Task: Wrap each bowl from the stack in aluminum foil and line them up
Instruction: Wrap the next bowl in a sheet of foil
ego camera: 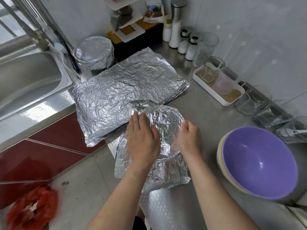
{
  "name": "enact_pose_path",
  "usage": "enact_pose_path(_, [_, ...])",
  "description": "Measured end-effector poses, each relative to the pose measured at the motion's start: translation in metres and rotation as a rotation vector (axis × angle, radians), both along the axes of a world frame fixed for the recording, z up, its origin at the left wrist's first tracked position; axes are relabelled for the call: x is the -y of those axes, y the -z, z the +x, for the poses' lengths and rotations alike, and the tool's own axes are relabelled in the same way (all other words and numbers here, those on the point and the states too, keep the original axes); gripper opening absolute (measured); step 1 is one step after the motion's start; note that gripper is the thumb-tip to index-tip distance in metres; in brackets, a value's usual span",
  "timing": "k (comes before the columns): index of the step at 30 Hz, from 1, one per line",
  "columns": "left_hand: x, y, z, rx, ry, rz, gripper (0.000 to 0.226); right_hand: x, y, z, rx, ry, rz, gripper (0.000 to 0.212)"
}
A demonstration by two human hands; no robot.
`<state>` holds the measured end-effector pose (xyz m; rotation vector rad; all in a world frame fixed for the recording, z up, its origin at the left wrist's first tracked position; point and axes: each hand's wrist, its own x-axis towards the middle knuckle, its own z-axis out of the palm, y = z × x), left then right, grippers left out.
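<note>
Two hands work on one foil-covered bowl (166,120) at the near edge of the steel counter (207,113). The left hand (142,140) lies flat on the foil with fingers straight, pressing the sheet down over the left side of the bowl. The right hand (187,136) has its fingers curled at the right rim and grips the foil there. Loose foil from the same sheet hangs crumpled over the counter edge toward the person.

To the right, near the counter edge, stands the stack of unwrapped bowls (222,156), well apart from the hands; its top bowl is a purple bowl (259,163), open side up.

Just beyond the hands lies a flat pile of foil sheets (124,87), its near left corner overhanging the counter. The bowl being wrapped overlaps the pile's near right edge.

Farther right, a white tray (216,95) holds glasses.

At the far end, beside the sink (25,77), foil-wrapped bowls (94,52) sit just behind the foil pile.
</note>
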<state>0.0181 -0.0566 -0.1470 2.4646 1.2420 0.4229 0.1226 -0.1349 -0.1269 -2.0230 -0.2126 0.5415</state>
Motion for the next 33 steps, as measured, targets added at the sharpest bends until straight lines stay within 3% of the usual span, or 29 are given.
enact_pose_path(4, [-0.008,0.002,-0.007,-0.068,0.049,-0.002,0.058,0.008,-0.016,0.011,0.059,-0.128,-0.038,0.027])
enact_pose_path(6, [-0.007,-0.002,-0.007,-0.046,0.045,-0.036,0.056,0.0,-0.02,0.026,0.159,-0.253,-0.061,0.044])
enact_pose_path(10, [-0.005,-0.006,-0.006,-0.07,0.066,-0.042,0.057,-0.024,-0.014,0.035,0.321,-0.523,-0.112,0.043])
enact_pose_path(21, [-0.007,-0.004,-0.006,-0.126,0.11,-0.013,0.057,-0.025,-0.006,0.029,0.483,-0.488,-0.338,0.036])
enact_pose_path(29, [0.003,-0.012,-0.009,-0.118,0.114,-0.046,0.057,-0.024,-0.007,0.036,0.416,-0.515,-0.242,0.034])
enact_pose_path(33, [0.003,-0.03,-0.011,-0.052,0.04,-0.019,0.049,-0.024,-0.008,0.038,0.418,-0.634,-0.228,0.029])
